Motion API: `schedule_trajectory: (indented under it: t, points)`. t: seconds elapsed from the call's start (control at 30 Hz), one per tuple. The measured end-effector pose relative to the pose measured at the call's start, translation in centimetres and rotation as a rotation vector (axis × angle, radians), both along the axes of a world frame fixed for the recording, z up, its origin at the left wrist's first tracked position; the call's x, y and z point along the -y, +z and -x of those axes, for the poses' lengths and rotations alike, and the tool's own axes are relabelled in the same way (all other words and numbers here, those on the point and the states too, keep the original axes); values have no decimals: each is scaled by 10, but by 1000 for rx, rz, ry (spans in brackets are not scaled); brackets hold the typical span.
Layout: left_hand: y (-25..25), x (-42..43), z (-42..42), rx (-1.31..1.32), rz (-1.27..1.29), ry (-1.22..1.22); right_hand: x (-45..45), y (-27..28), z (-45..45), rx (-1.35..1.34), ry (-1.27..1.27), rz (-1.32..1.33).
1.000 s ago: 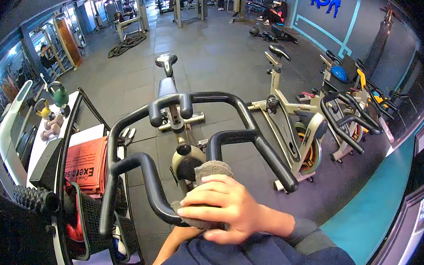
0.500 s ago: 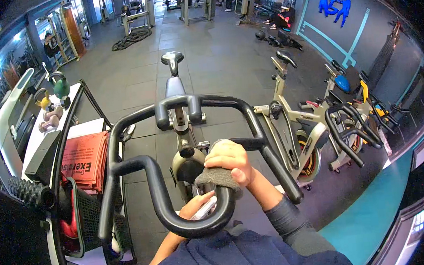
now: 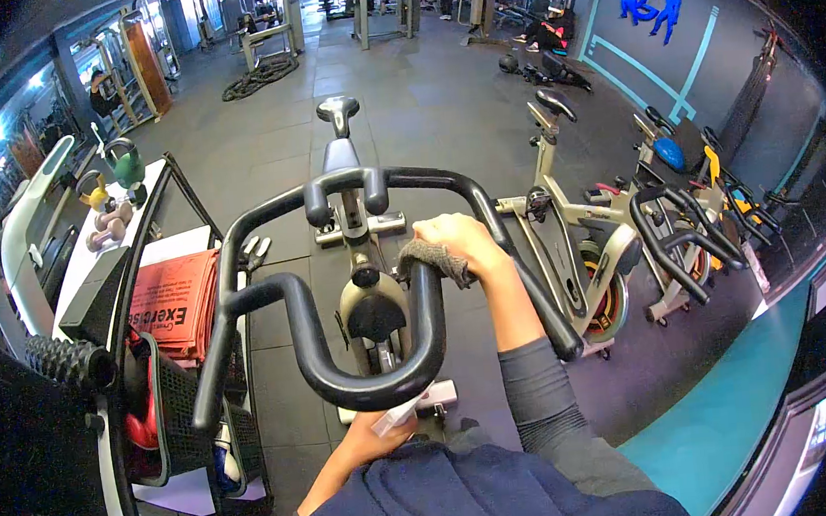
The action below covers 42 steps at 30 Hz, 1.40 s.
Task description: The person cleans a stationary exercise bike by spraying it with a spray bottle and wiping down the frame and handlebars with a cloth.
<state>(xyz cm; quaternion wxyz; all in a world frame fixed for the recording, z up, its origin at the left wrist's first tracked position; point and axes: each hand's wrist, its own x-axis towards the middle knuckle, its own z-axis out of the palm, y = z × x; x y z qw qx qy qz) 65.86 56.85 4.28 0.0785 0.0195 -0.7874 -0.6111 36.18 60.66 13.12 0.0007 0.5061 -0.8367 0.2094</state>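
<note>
Just in front of me stands an exercise bike, its black looped handlebar (image 3: 370, 393) towards me and its saddle (image 3: 337, 112) beyond. My right hand (image 3: 464, 238) is closed round a grey-brown cloth (image 3: 435, 258), pressed over the right side of the inner loop near its bend. Below the loop's near end, my left hand (image 3: 377, 437) is closed on a white object (image 3: 396, 416). The handlebar and my body hide much of that object, so its kind is unclear.
More exercise bikes (image 3: 594, 282) stand to the right. At left, a rack (image 3: 139, 231) carries kettlebells (image 3: 124, 164), dumbbells (image 3: 110, 227), a red-orange printed stack (image 3: 176, 301) and a black basket (image 3: 178, 412). Other people are far back among gym machines.
My right hand and the cloth have moved away from me along the loop and slightly right. My left hand has dropped lower, towards me, with the white object.
</note>
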Motion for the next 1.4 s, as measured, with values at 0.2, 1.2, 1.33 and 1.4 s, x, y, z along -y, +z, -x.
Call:
schedule_trajectory:
  t: [0.2,1.2,1.33,1.4]
  points:
    - [18,-2,-4,-4,136,11,-23,10,-30,97,52,344]
    - [24,36,55,-278,190,69,-23,16,-62,72,680,743]
    - [18,38,46,-272,213,67,-17,18,-40,117,544,580]
    - [23,35,38,-250,223,66,-16,17,-34,130,455,526]
